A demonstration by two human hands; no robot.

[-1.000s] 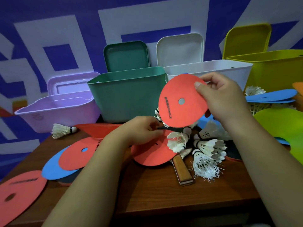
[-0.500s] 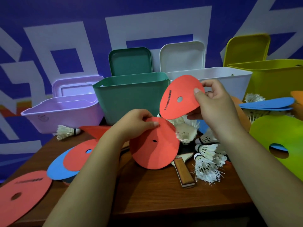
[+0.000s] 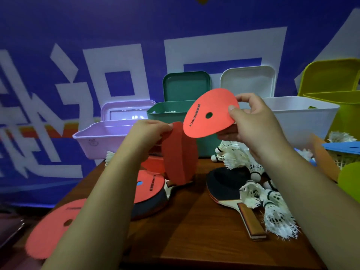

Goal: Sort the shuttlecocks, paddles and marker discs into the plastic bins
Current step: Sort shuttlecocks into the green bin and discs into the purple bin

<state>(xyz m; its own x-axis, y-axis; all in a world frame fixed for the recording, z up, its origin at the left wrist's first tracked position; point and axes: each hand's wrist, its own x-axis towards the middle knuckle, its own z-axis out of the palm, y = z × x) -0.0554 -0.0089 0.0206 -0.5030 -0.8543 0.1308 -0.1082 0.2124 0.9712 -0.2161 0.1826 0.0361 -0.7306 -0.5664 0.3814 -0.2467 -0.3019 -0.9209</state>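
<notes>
My right hand [image 3: 255,125] pinches a red marker disc [image 3: 208,112] with a centre hole, held up in front of the green bin [image 3: 169,112]. My left hand [image 3: 148,131] grips a second red disc [image 3: 180,152] by its top edge; it hangs almost edge-on above the table. A black-faced paddle [image 3: 226,182] with a wooden handle lies on the table, with several white shuttlecocks [image 3: 272,207] beside it. Another red disc [image 3: 150,186] rests on a dark paddle [image 3: 152,203] under my left forearm. The lilac bin [image 3: 97,137], white bin [image 3: 303,115] and yellow bin [image 3: 342,106] stand open.
Bin lids lean on the blue wall behind each bin. A red disc [image 3: 52,228] overhangs the table's left edge. A blue disc [image 3: 344,147], an orange disc [image 3: 325,156] and a green disc [image 3: 350,180] lie at the right. More shuttlecocks [image 3: 229,152] sit before the bins.
My left hand has lifted its red disc off the pile and turned it nearly edge-on. The view rose and both hands moved up toward the bins, uncovering the black paddle.
</notes>
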